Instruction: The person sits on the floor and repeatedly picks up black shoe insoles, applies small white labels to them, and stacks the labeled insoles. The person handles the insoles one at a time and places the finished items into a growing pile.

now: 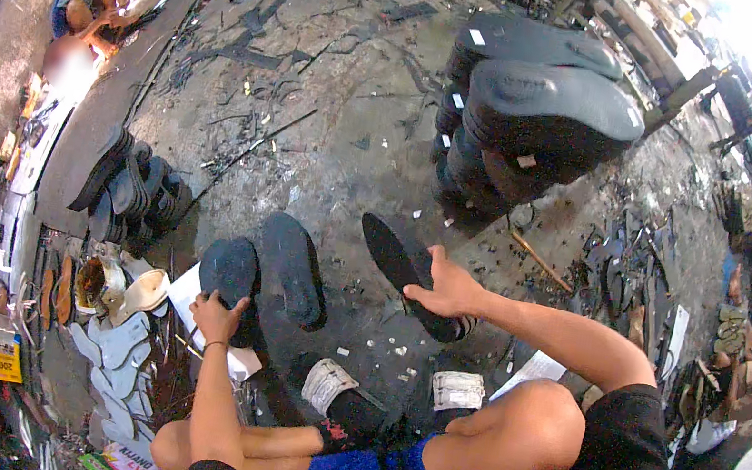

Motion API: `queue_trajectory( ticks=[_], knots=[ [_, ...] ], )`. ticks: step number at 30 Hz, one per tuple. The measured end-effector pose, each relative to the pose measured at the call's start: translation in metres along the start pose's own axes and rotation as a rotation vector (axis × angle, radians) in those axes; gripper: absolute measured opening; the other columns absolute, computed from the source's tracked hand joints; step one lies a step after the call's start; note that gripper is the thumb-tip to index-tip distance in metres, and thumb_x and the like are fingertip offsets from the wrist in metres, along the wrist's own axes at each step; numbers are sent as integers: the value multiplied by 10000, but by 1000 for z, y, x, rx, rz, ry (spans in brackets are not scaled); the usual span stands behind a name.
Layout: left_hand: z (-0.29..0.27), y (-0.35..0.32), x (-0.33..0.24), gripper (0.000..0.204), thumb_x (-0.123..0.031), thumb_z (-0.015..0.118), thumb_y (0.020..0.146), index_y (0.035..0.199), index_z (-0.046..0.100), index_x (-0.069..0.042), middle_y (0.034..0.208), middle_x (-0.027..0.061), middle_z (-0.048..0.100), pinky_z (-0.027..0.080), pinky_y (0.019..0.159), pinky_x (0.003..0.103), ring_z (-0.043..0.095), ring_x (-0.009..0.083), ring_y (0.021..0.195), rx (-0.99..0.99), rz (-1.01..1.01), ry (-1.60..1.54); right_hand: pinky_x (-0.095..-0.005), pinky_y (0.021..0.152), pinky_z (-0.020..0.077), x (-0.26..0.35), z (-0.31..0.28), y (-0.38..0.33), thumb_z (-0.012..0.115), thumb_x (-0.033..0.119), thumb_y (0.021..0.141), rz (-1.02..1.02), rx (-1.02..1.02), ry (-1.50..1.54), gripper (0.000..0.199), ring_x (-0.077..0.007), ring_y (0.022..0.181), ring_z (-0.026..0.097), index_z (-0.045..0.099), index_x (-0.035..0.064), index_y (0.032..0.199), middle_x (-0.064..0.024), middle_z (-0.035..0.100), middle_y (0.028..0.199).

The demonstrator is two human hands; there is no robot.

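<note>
The right hand [450, 289] is gripping a flat, black, elongated shoe sole [389, 251] of matt material, its thumb and fingers closing on the sole's right side around mid-length. The sole is slanting, its far end pointing up and left and its near end lying toward the person's right foot.

The left hand [217, 317] is bearing on the near end of a thick, rounded, black sole-shaped piece [229, 267], its fingers partly curled and its thumb lying along the top. The underside is hidden, so whether this hand is grasping the piece or only pressing on it cannot be told.

Between the hands, a separate dark grey, rounded sole [290, 263] is lying on the stained grey floor [349, 150], touching neither hand. A white paper sheet [185, 293] is showing beside and below the left-hand piece.

Beyond the right hand, a tall stack of black, thick soles [547, 115] bearing small white labels is standing on the floor. A lower cluster of black curved soles [128, 186] is lying at the left, well apart from the right hand. Nearer the person, pale grey sole-shaped cutouts [120, 362] are lying in an overlapping heap. The person is sitting with knees bent, wearing black sandals with white straps [458, 392].
</note>
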State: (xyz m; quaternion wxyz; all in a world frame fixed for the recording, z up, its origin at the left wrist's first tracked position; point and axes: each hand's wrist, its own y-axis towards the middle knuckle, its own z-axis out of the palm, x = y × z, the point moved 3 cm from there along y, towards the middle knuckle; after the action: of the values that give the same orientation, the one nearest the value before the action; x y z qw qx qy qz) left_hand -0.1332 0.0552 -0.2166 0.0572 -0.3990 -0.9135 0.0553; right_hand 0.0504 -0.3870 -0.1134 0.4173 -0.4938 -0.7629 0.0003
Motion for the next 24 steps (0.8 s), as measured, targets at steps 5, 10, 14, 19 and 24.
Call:
queue_trajectory(
  ticks=[5, 10, 14, 19, 24],
  knots=[
    [8, -14, -13, 1014, -429, 896, 698, 1485, 381, -51, 1281, 217, 531, 447, 1020, 523, 505, 429, 1213, -14, 22, -223, -503, 1059, 452, -36, 28, 6, 722, 448, 876, 13, -116, 35, 864, -496, 1239, 556, 318, -98, 1411, -354, 525, 1356],
    [-43, -43, -92, 746, -351, 844, 805, 1377, 510, -7, 1282, 217, 579, 478, 970, 433, 578, 330, 1137, -187, -122, -832, -489, 1068, 451, -27, 18, 15, 714, 504, 875, 1, -201, 125, 926, -487, 1254, 553, 310, -110, 1438, -355, 524, 1363],
    [-15, -125, -261, 631, -264, 777, 887, 1390, 523, 20, 1375, 197, 583, 439, 1066, 397, 581, 276, 1238, 543, 250, -1258, -529, 1035, 459, -13, 34, 33, 736, 508, 860, 85, -240, -48, 945, -503, 1228, 555, 312, -105, 1442, -335, 534, 1353],
    [27, -170, -291, 616, -152, 694, 949, 1468, 423, 38, 1398, 188, 578, 445, 1080, 386, 572, 258, 1281, 716, 408, -1257, -512, 988, 459, -40, 62, 56, 779, 498, 815, 15, -428, -365, 942, -431, 1154, 549, 348, -73, 1429, -259, 539, 1299],
    [23, -166, -231, 501, -128, 650, 985, 1433, 466, 1, 1392, 145, 578, 535, 958, 348, 604, 216, 1202, 606, 108, -1252, -515, 1014, 428, -43, 55, 60, 811, 433, 802, -512, -724, 361, 819, -421, 1181, 531, 418, -9, 1370, -214, 546, 1258]
  ],
)
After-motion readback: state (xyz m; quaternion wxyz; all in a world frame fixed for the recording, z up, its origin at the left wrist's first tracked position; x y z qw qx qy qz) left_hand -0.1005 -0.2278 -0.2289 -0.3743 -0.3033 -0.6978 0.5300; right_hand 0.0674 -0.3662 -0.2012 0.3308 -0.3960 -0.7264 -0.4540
